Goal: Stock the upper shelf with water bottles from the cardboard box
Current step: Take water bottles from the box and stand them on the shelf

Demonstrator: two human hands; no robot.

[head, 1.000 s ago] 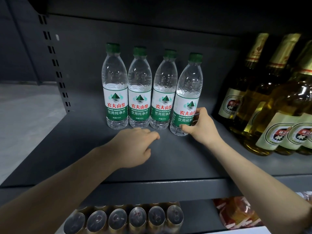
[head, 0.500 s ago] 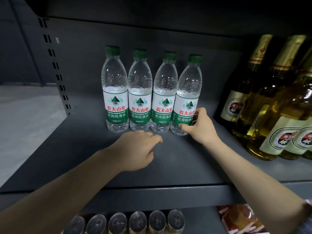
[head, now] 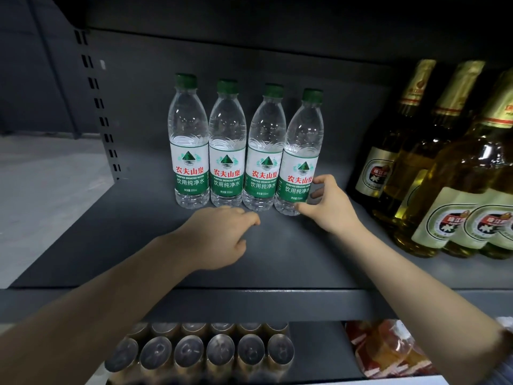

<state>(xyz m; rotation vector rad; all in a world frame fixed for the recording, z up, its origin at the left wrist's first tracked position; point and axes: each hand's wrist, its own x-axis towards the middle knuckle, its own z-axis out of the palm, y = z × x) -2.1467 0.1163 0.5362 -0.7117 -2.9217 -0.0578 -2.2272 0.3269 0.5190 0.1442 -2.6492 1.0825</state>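
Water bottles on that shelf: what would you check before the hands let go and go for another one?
1. Four water bottles upright in a row: ok.
2. Rightmost bottle seated flat: cannot tell; it looks slightly tilted and the right hand grips its base.
3. Left hand holds nothing, free to withdraw: ok.
4. Gap between the row and the beer bottles on the right: ok.
5. Bare shelf left for more bottles: ok.
6. Cardboard box supply: cannot tell, not in view.
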